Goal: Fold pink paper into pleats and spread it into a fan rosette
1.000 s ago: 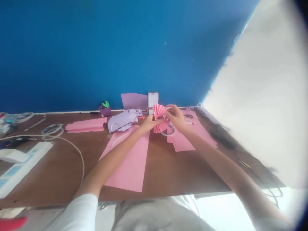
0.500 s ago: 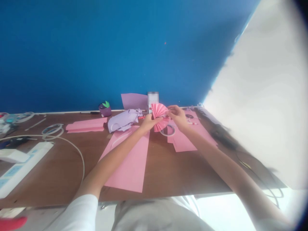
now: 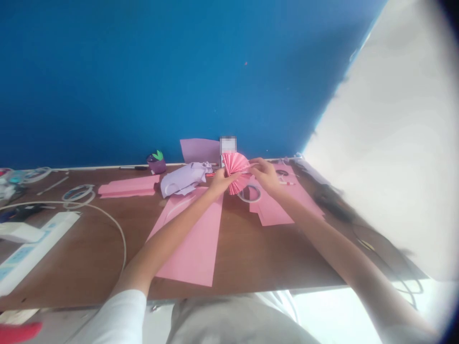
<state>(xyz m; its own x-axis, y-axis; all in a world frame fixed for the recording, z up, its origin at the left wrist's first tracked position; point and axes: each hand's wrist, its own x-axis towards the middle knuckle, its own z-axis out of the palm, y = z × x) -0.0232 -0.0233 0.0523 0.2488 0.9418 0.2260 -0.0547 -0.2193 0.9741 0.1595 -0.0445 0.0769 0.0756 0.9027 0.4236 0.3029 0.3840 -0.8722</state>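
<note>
A pleated pink paper fan [image 3: 234, 163], spread into a round shape, is held up above the table between my two hands. My left hand [image 3: 220, 182] grips its left side, with the thumb across the folds near the middle. On the right edge, the fingers of my right hand [image 3: 264, 172] pinch the pleats. Just below the fan lies a roll of tape [image 3: 250, 194]. Under my left forearm a flat pink sheet [image 3: 195, 243] rests on the table, and another pink sheet [image 3: 274, 210] lies beneath my right wrist.
Crumpled lilac paper [image 3: 186, 177] and a folded pink strip [image 3: 129, 186] lie to the left. Behind stand a purple pot [image 3: 156, 163] and a purple sheet [image 3: 200, 151] near the blue wall. A white power strip [image 3: 36, 243] with a cable occupies the left front.
The pink fan has tilted and risen slightly, its pleats fanned a little wider at the upper right. Both hands keep their hold in nearly the same place.
</note>
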